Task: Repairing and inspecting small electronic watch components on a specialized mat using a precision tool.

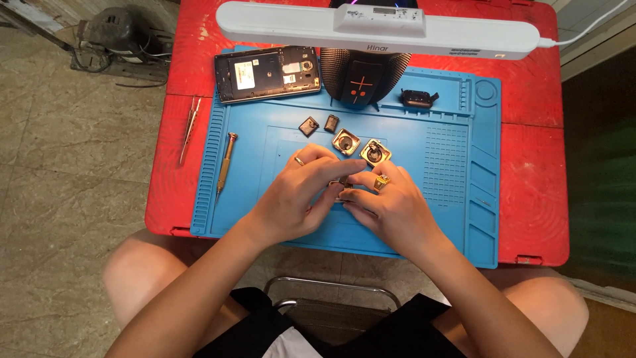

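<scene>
While left hand (pixel 298 195), right hand (pixel 387 209) pinch small metal part (pixel 343 191), ribbed blue mat (pixel 437 166)

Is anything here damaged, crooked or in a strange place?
The black phone at the blue mat's far left corner lies with its back cover off, insides showing. The metal tweezers lie off the mat on the red table. Nothing spilled.

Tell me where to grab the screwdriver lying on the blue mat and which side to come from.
Grip the screwdriver around the middle of its golden handle, coming straight down from above. It lies flat on the blue mat, thin tip toward the person, round cap away. Both long sides look free, so thumb and finger should fit across the handle.
</scene>
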